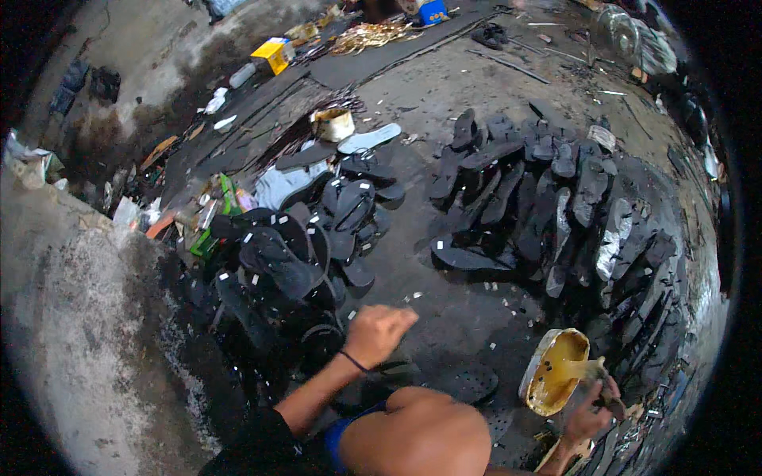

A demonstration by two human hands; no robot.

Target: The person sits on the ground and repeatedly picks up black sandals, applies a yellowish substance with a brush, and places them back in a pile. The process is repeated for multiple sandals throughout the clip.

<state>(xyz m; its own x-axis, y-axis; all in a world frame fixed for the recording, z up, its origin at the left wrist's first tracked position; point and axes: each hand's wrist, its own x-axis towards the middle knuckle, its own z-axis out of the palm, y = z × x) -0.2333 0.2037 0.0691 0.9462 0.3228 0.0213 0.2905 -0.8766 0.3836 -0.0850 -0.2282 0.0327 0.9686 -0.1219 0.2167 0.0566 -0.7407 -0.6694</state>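
My right hand (589, 416) grips a brush (594, 369) with a dark handle. Its pale end reaches over an oblong tub (530, 361) that holds a yellowish, glue-like paste with dark specks. Near the middle, my left hand (379, 333) is closed above the floor; whatever its fingers may hold is hidden. Beside it on the left lies a heap of black sandals (278, 254), several with small white tags. Across from them, rows of dark sandals or soles (540, 198) lean against each other on the right. A dotted dark sole (468, 382) rests next to my bent knee.
A stained pot (332, 124) and a light grey sole (370, 139) lie beyond the left heap. Farther back are a yellow box (273, 55), a blue box (432, 12) and a wire-guarded fan (623, 33). A concrete wall (87, 317) borders the left side. White scraps dot the floor.
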